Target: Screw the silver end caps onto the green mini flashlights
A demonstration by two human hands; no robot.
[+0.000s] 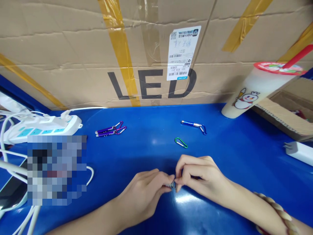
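Nearest, at the bottom right, a braided bracelet point(274, 205) round the right arm. Just past that, low over the shiny blue desk point(151, 143), the left hand point(146, 189) and the right hand point(202, 173), tips almost together. Pinched in the left fingertips, a tiny shiny piece point(173, 185), with the right fingertips pinching at its other end. Mostly covered by fingers, so can't tell just what sort of piece. Could pop out if squeezed too hard or pulled crooked, then maybe skid away on the smooth desk. Hard to see in there, too, so easy to lose hold of one end.

Over on the left, a phone point(14, 191) and some white cables point(35, 215). Could get dragged if snagged by the left arm.

Past the hands, near the right knuckles, a green carabiner clip point(181, 143). Could get nudged away by a stretched finger. Far over to the right, a white plug point(302, 153) with metal prongs.

A bit farther, a blue pen light point(189, 123) with a blue clip point(201, 129) on its end. Across to the left, two purple pen lights point(105, 130), side by side, with purple clips point(121, 130) close together. Might tangle if pulled at in a hurry. Left of those, a white power strip point(61, 125).

Toward the back right, a tall drink cup point(242, 98) with a red straw point(297, 57). Could tip and spill if bumped by the right arm. At the very back, a big cardboard box point(80, 65), marked LED, standing like a wall
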